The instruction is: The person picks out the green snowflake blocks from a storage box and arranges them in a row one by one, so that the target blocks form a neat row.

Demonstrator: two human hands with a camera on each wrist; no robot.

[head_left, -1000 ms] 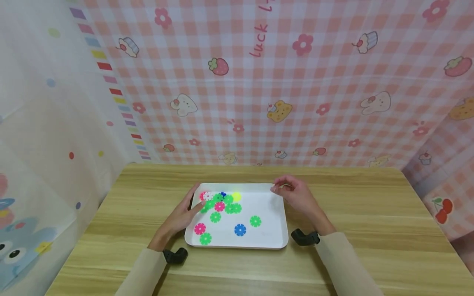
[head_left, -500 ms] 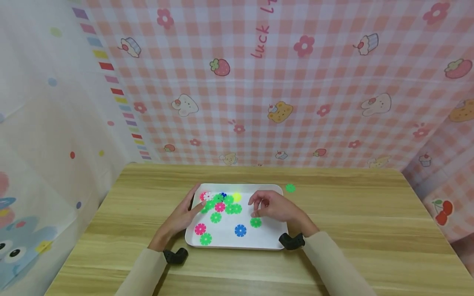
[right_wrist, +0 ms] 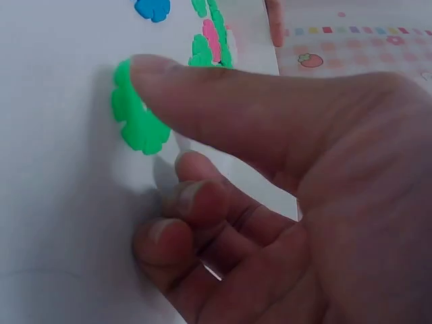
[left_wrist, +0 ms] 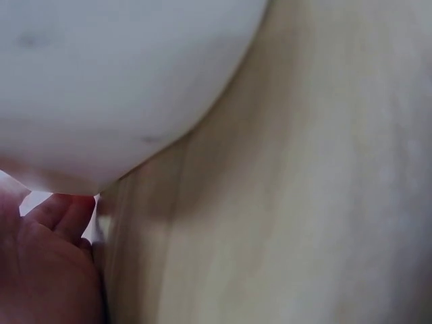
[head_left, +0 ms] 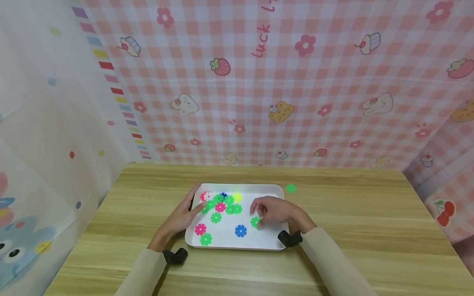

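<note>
A white rectangular tray (head_left: 264, 242) rests on the table with several flower-shaped plastic discs in it. My left hand (head_left: 181, 213) holds the tray's left side, thumb over the rim and fingers outside; the left wrist view shows part of that hand (left_wrist: 50, 263) under the tray's edge. Over the tray's right half is my right hand (head_left: 275, 209). Its thumb touches a green disc (right_wrist: 142, 118), while the other fingers stay bent and apart from it. A blue disc (head_left: 240, 231) lies to the left. Beyond the tray's far right corner sits another green disc (head_left: 291, 188).
Green, pink, white, yellow and dark blue discs crowd the tray's far left, among them a pink disc (head_left: 220, 207) and a yellow disc (head_left: 237, 197). Near the front left lie a pink disc (head_left: 200, 229) and a green disc (head_left: 205, 239). Behind the wooden table (head_left: 352, 197) hangs a checked cloth.
My right hand has come from the tray's far right corner into the tray, down to the green disc. A green disc now lies on the table by that corner. My left hand stays put.
</note>
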